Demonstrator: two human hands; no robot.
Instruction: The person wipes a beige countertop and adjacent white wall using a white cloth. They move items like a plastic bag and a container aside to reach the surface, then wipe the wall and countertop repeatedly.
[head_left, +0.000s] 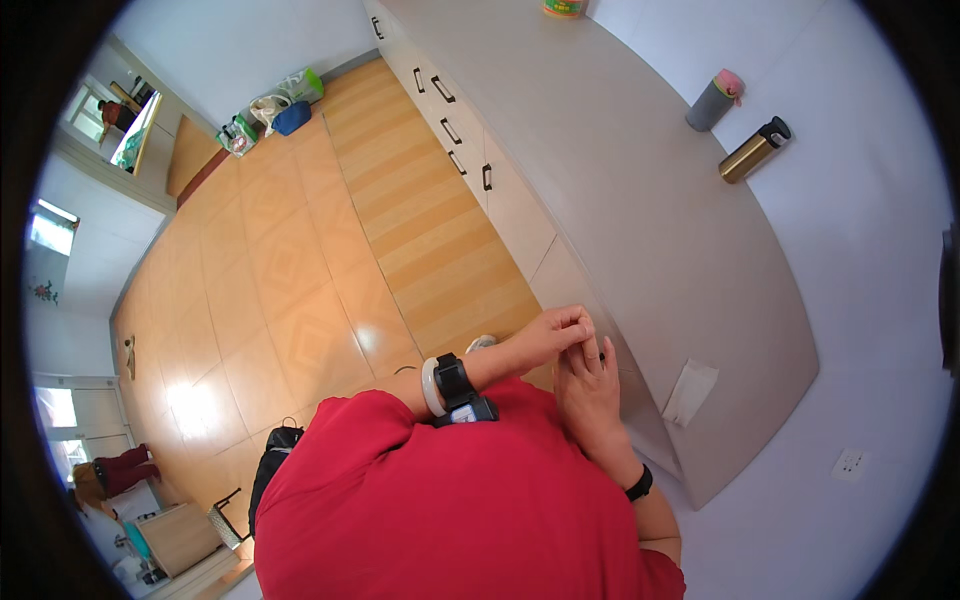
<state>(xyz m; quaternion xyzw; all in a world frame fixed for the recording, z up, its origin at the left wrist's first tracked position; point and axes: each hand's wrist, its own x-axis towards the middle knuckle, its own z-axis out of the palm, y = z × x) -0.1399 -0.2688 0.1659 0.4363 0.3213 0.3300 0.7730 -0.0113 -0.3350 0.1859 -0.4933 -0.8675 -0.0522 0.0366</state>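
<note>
My left hand (559, 332) has its fingers closed around the fingertips of my right hand (589, 390), in front of the red shirt (465, 510). The right hand shows its back; its fingers are stretched out, one standing apart from the others. A small dark spot shows between those fingers, too small to name. On the left wrist are a white bangle (431, 386) and a black strap (454, 381) with a dark device. A black band (640, 484) circles the right wrist. Both hands are beside the edge of the grey countertop (637, 225), where a folded white tissue (691, 393) lies.
A gold thermos (752, 151), a grey bottle (711, 105) with a pink top and a jar (563, 7) stand along the wall. White drawers (480, 142) with black handles run below. Bags (291, 116) sit on the floor; another person (120, 474) is at far left.
</note>
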